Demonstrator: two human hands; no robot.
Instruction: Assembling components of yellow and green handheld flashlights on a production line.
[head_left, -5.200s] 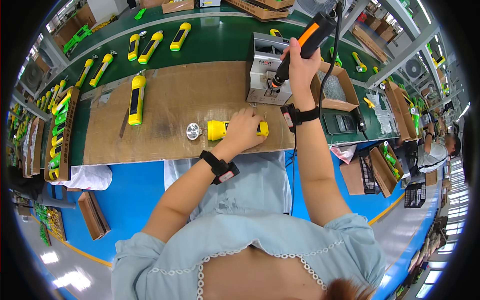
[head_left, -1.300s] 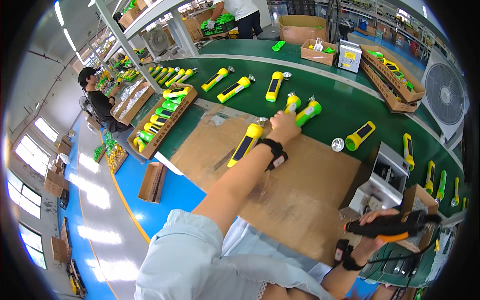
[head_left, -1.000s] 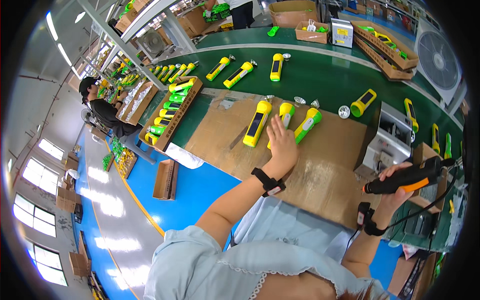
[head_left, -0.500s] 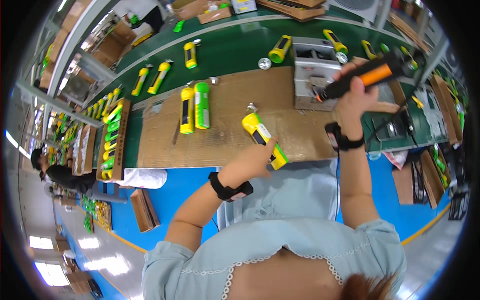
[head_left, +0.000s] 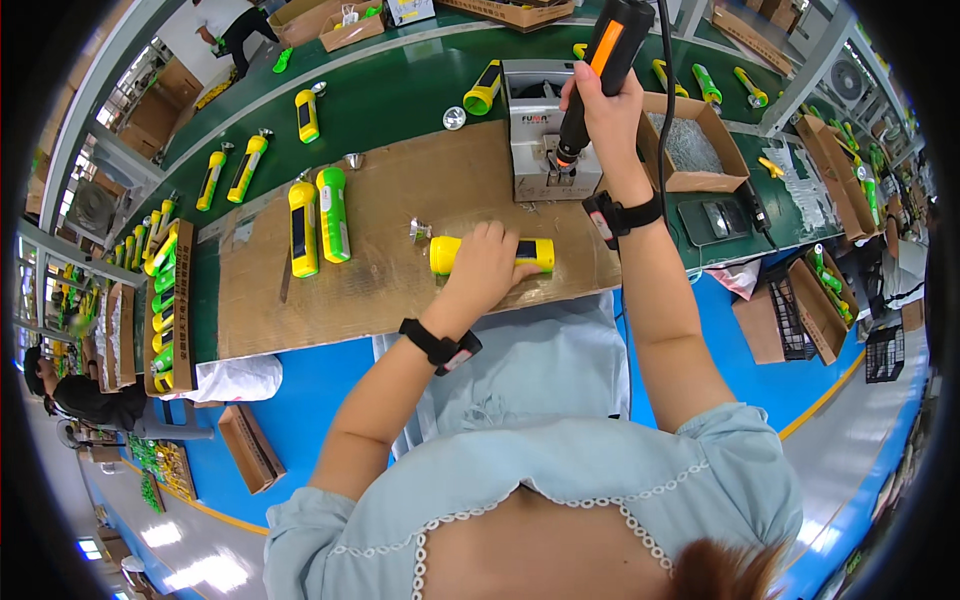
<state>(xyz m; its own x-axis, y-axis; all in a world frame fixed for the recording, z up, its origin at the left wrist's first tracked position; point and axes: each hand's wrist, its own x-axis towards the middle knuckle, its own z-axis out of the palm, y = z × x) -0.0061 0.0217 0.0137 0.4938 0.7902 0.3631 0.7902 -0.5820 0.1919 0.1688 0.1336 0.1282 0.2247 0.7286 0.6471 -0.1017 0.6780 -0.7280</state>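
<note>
My left hand [head_left: 484, 265] is closed over a yellow flashlight [head_left: 537, 250] lying crosswise on the cardboard sheet, with a dark panel on its side. A loose silver reflector [head_left: 419, 230] rests by the flashlight's left end. In my right hand [head_left: 608, 105] is a black and orange electric screwdriver [head_left: 622, 42], gripped around its body. It points downward, its tip at the front of a grey box-shaped screw feeder [head_left: 532, 110]. Left of my hands, a yellow flashlight [head_left: 303, 230] and a green one [head_left: 333, 215] lie side by side.
An open carton of small screws [head_left: 690, 145] stands right of the feeder, near a dark tray [head_left: 712, 221]. More flashlights [head_left: 306, 115] lie along the green bench [head_left: 390, 110]. A carton packed with flashlights [head_left: 180, 320] stands at the left end. Other people are farther off.
My left hand has turned the flashlight from slanted to crosswise. My right hand has tilted the screwdriver more upright, with its tip now at the feeder's front. The whole view has shifted.
</note>
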